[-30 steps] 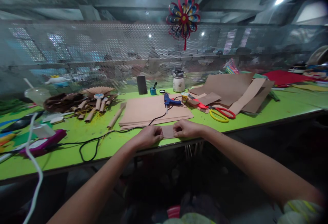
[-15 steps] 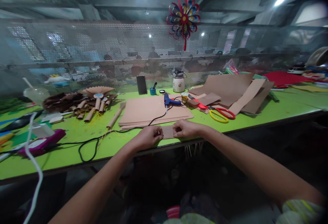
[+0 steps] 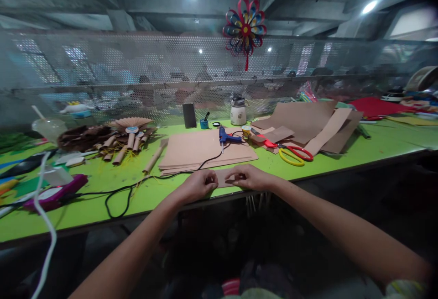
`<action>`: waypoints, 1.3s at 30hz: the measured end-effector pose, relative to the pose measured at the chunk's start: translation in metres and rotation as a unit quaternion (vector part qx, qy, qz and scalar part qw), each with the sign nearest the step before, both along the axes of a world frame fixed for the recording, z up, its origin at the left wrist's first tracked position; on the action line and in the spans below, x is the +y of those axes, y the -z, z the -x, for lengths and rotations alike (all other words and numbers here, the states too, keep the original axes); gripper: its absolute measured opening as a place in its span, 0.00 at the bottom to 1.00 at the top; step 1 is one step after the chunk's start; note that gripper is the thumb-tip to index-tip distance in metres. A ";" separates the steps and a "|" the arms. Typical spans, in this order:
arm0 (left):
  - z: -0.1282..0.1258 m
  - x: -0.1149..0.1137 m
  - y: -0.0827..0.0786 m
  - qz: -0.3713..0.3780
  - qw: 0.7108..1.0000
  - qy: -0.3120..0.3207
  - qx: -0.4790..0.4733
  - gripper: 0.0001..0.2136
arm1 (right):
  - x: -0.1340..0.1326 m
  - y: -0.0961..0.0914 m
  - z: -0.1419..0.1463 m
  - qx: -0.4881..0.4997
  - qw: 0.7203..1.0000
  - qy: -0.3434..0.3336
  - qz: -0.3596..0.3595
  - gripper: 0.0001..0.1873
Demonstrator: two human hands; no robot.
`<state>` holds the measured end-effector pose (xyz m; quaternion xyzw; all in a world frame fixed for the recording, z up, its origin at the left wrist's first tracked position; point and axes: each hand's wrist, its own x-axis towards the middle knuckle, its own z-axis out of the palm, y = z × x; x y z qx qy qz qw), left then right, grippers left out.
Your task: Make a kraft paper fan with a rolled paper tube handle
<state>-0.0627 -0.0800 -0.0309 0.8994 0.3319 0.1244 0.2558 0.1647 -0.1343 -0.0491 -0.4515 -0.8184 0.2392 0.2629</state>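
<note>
A small brown paper strip (image 3: 223, 176) lies at the table's front edge between my two hands. My left hand (image 3: 199, 185) is closed on the strip's left end, fingers curled with the thumb against them. Over its right part is my right hand (image 3: 251, 177), thumb and forefinger apart, fingertips at the paper. Just behind is a stack of brown paper sheets (image 3: 181, 149). On that stack rests a blue glue gun (image 3: 227, 136), its black cord running left. Scissors (image 3: 291, 154) with red and yellow handles lie right of the stack.
Large brown paper pieces (image 3: 301, 118) are piled at the back right. Rolled paper tubes with a paper fan (image 3: 131, 123) lie left. A purple power strip (image 3: 56, 193) with a white cable sits front left. A bottle (image 3: 238, 111) stands near the mesh partition (image 3: 153, 70).
My right hand has loosened its pinch: thumb and forefinger have parted, and the hand has shifted slightly along the strip. My left hand stays in place.
</note>
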 end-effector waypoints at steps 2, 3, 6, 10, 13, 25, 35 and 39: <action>0.000 0.000 0.001 0.002 1.000 0.005 -0.005 0.09 | -0.005 0.004 0.000 -0.027 0.998 -0.008 -0.061 0.15; 0.000 0.000 0.002 0.001 1.000 0.009 -0.006 0.09 | -0.006 0.005 0.000 -0.048 0.995 -0.012 -0.089 0.16; 0.002 0.000 0.005 -0.015 1.000 0.020 -0.018 0.09 | -0.008 0.008 -0.001 -0.101 0.986 -0.020 -0.128 0.17; 0.005 -0.001 0.011 -0.062 0.996 0.038 -0.048 0.11 | -0.008 0.008 -0.002 -0.124 0.984 -0.021 -0.128 0.18; 0.008 -0.004 0.015 -0.113 0.991 0.053 -0.039 0.13 | -0.010 0.007 -0.002 -0.145 0.980 -0.016 -0.132 0.19; 0.014 -0.039 0.008 -0.324 0.940 0.060 0.092 0.20 | -0.034 -0.005 0.011 -0.254 0.945 0.004 -0.208 0.26; 0.020 -0.045 0.008 -0.310 0.944 0.062 0.092 0.17 | -0.039 0.001 -0.014 -0.307 0.924 0.002 -0.227 0.33; 0.021 -0.043 0.010 -0.305 0.947 0.058 0.083 0.16 | -0.042 0.003 -0.014 -0.273 0.937 0.032 -0.214 0.31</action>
